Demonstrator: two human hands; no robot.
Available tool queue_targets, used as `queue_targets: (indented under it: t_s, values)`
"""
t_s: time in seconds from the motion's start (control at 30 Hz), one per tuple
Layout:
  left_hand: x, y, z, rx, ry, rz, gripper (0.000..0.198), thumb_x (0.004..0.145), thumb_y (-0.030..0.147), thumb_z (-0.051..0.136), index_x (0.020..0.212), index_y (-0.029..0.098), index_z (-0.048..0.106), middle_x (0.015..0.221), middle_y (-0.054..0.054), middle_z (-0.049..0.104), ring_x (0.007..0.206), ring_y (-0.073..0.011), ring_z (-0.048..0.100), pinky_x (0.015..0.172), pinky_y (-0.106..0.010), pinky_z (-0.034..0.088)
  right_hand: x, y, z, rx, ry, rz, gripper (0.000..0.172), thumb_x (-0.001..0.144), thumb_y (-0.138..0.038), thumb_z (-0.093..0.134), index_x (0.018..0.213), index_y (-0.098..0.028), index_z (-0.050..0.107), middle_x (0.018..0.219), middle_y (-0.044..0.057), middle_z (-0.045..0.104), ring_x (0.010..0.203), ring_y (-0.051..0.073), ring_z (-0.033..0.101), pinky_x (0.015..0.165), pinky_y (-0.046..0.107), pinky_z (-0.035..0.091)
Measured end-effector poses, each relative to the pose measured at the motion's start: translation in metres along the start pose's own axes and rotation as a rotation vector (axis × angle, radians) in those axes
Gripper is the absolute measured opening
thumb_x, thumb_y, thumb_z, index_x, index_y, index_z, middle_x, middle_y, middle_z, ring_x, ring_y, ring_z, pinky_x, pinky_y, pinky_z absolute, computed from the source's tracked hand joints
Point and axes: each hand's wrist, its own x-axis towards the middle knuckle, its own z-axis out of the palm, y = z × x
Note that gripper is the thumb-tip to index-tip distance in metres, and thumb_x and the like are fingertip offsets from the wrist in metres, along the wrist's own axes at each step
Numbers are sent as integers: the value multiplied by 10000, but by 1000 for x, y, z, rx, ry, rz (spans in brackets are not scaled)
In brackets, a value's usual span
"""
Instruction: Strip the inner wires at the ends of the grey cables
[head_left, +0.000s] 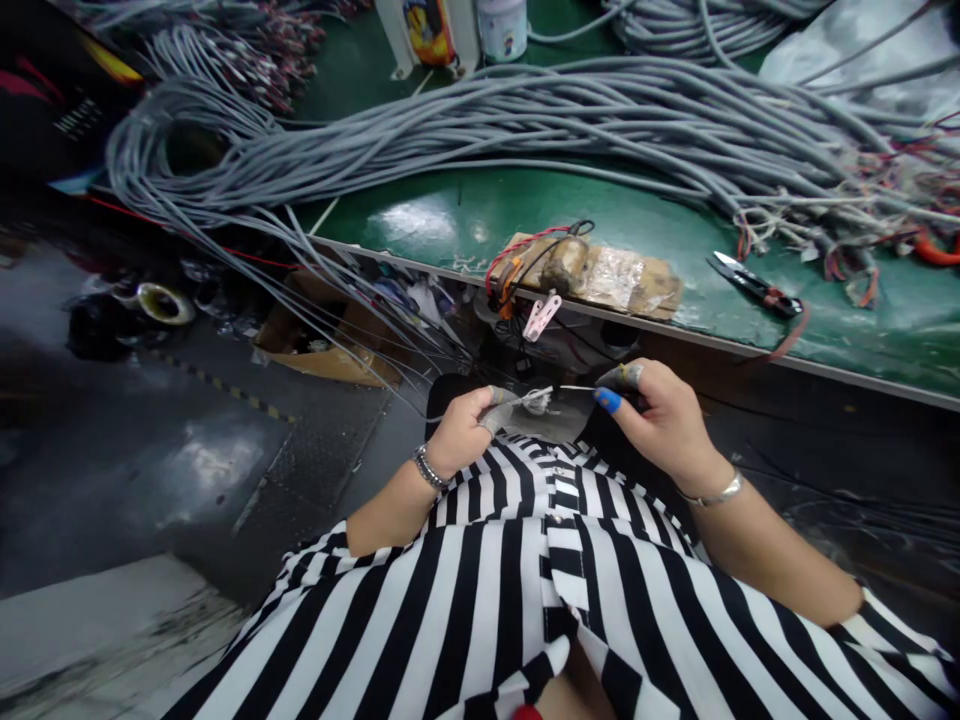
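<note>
1. Below the edge of the green worktop [465, 215], above the lap, both hands meet over a thin wire [559, 389].
2. Left hand [466, 432]: the fingers [496, 408], in grey covers, are pinched on the wire's left end, where a small pale tuft shows.
3. Right hand [664, 420]: the fingers [609, 400], 1 capped in blue, are pinched on the wire's right end.
4. The wire runs level between the 2 hands, close to the striped shirt [525, 560].
5. On the worktop just beyond lie a taped cardboard block [622, 280] with red and black leads, black cutters [750, 283] and a long bundle of grey cables [525, 110].
6. A white clip [541, 317] hangs at the worktop's edge.
</note>
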Motion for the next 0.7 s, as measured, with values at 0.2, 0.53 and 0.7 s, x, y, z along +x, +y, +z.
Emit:
queue_targets:
  t_s: [0.2, 0.53, 0.7]
  values:
    - [-5, 8, 8, 394, 194, 365, 201, 816, 177, 549, 960, 168, 689, 853, -75, 704, 790, -176, 625, 755, -328, 485, -6, -14, -11, -229, -107, -140, 70, 830, -256, 559, 835, -211, 612, 879, 73, 617, 792, 216, 508, 691, 364, 420]
    - [-8, 16, 8, 480, 214, 416, 225, 793, 130, 529, 937, 175, 696, 842, -60, 716, 773, -166, 628, 728, -305, 492, -4, -16, -5, -394, -140, -219, 84, 826, -222, 541, 769, -193, 595, 827, 77, 597, 741, 206, 462, 661, 346, 405]
    - [-8, 16, 7, 515, 218, 435, 243, 788, 119, 519, 954, 171, 689, 838, -61, 711, 763, -167, 615, 722, -301, 484, -3, -20, -5, -376, -135, -223, 98, 822, -216, 539, 739, -200, 587, 800, 76, 589, 721, 206, 454, 643, 347, 388]
